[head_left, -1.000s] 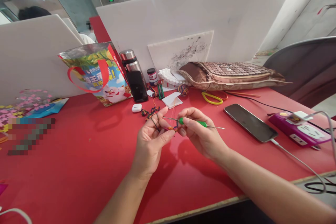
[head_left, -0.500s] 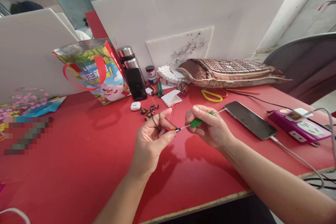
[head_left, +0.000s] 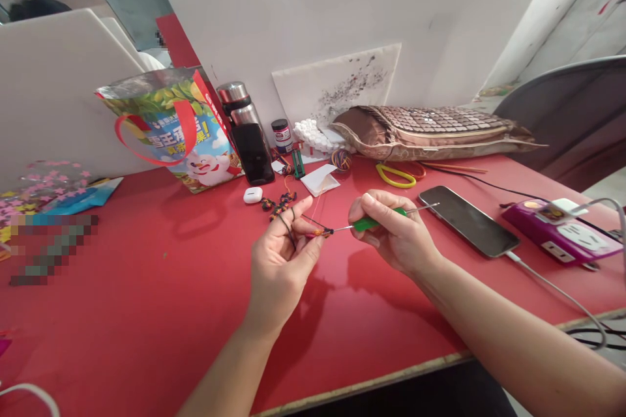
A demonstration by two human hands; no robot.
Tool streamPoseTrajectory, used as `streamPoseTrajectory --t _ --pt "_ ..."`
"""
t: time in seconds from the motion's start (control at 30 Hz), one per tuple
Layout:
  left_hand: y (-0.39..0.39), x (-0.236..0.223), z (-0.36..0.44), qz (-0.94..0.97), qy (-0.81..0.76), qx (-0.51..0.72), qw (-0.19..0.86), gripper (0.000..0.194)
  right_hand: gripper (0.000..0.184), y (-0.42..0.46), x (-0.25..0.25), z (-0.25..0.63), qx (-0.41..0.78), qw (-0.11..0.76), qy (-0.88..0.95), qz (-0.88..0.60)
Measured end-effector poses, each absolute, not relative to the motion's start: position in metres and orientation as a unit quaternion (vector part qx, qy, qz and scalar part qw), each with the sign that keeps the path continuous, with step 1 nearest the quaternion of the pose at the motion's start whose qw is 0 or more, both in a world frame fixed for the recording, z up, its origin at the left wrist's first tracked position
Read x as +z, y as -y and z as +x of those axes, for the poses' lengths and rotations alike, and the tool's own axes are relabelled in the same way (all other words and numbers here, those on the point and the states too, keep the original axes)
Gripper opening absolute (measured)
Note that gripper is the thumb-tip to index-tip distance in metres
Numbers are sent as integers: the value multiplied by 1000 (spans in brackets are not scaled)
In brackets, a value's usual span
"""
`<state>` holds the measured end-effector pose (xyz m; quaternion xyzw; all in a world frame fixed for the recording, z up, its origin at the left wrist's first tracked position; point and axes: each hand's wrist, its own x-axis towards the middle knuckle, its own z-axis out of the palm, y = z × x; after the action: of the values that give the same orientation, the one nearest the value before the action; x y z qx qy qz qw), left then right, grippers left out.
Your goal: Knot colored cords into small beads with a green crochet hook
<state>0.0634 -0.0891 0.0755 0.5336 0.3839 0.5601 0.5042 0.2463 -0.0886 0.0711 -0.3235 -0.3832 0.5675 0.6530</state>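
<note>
Set against the frame from one second ago, the right hand (head_left: pixel 394 225) has drawn away from the left hand (head_left: pixel 281 264), and the slim metal hook with a green handle (head_left: pixel 364 224) has gone with it, its rear end now overlapping the flat black smartphone (head_left: pixel 469 221) in view. Against the frame half a second ago little differs.

The right hand grips the green handle between thumb and fingers. The left hand pinches a small orange-and-dark yarn piece (head_left: pixel 320 232) between thumb and fingertips, with a strand of dark yarn (head_left: pixel 292 234) looped around its raised fingers. The hook's front tip meets the end of that piece, held above the red worktop (head_left: pixel 147 313), on the near side of the folded white paper (head_left: pixel 320 179).

Left of and nearer than the paper, a bundle of dark, multicoloured yarn work (head_left: pixel 278 204) lies just beyond the left hand; whether it joins the held piece cannot be told. A multicoloured ball of yarn (head_left: pixel 341 159) rests just behind the paper, to its right.

As for progress, a short worked length seems already formed, while loose yarn remains unworked; how much is left is not shown.
</note>
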Motion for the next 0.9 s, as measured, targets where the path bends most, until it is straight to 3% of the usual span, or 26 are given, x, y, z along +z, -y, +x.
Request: streamPoseTrajectory --t 0.6,0.8,0.9 --pt "89 78 66 537 -418 567 464 48 38 92 65 244 512 666 426 -336" --pt "90 80 66 557 -424 565 437 38 33 92 54 245 484 671 457 -327" --pt "90 79 66 560 -437 562 425 45 33 93 54 244 455 674 478 -333"
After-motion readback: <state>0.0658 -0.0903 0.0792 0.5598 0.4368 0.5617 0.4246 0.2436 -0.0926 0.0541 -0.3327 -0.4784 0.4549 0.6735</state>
